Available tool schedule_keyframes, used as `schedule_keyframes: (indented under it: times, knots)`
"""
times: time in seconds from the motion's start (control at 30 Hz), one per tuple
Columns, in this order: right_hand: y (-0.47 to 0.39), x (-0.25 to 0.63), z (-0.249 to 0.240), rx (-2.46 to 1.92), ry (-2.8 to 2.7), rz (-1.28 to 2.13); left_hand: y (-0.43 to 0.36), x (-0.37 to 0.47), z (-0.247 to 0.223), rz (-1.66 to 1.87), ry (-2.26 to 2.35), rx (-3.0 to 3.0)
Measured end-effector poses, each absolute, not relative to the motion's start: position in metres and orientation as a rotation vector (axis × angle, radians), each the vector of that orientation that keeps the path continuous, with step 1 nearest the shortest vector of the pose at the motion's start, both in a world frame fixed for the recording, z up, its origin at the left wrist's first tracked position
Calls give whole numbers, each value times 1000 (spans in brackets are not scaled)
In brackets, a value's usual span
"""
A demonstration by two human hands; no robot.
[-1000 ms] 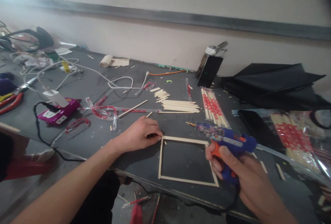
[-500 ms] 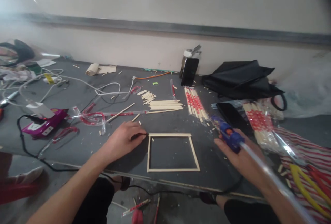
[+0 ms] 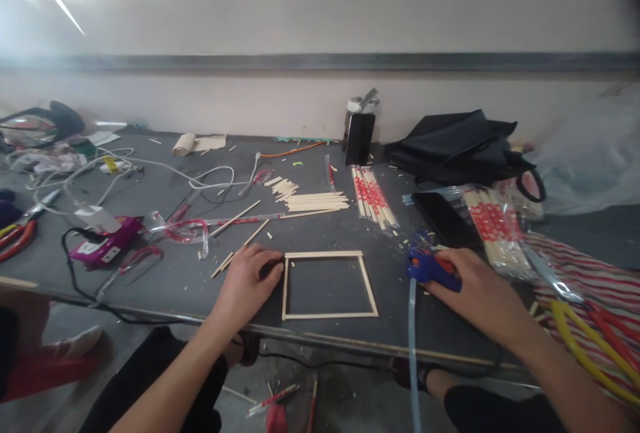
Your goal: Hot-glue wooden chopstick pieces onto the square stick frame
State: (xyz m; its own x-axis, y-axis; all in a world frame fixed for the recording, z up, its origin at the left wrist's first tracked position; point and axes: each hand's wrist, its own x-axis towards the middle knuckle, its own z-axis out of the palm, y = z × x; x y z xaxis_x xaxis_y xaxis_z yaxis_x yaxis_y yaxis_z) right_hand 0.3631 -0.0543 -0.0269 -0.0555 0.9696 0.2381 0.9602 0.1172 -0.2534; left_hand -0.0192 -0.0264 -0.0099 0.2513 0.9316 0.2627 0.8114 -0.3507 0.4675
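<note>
A rectangular frame of pale wooden sticks lies flat near the table's front edge, with a doubled stick along its far side. At its far left corner, my left hand rests on the table, thumb and forefinger curled together against the frame. My right hand is wrapped round a blue glue gun, to the right of the frame. A long translucent glue stick hangs out of the gun toward me. The nozzle end is hard to make out.
Loose sticks and wrapped bundles lie behind the frame. A phone leans upright; another phone lies flat by the gun. Left are a purple power strip and white cables. Yellow-handled shears sit at right.
My right hand has turned the glue gun, so its glue stick now hangs down instead of lying along my forearm. My left hand stays at the frame's corner. The view has shifted slightly.
</note>
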Motion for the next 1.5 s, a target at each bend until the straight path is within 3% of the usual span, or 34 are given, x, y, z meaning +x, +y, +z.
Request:
schedule_keyframes:
  times: [0.2, 0.5, 0.77, 1.5]
  knots:
    - [-53, 369, -26, -1871, -2064, 132, -28, -17, -14, 756, 1631, 2312]
    - [-63, 312, -1, -1549, -2065, -68, -30, -17, -17, 785, 1608, 2283]
    - [-52, 263, -10, -1690, -2259, -168, -30, -17, -17, 812, 1591, 2283]
    - [-42, 257, -12, -1633, -2339, -136, -32, -15, -18, 755, 1606, 2254]
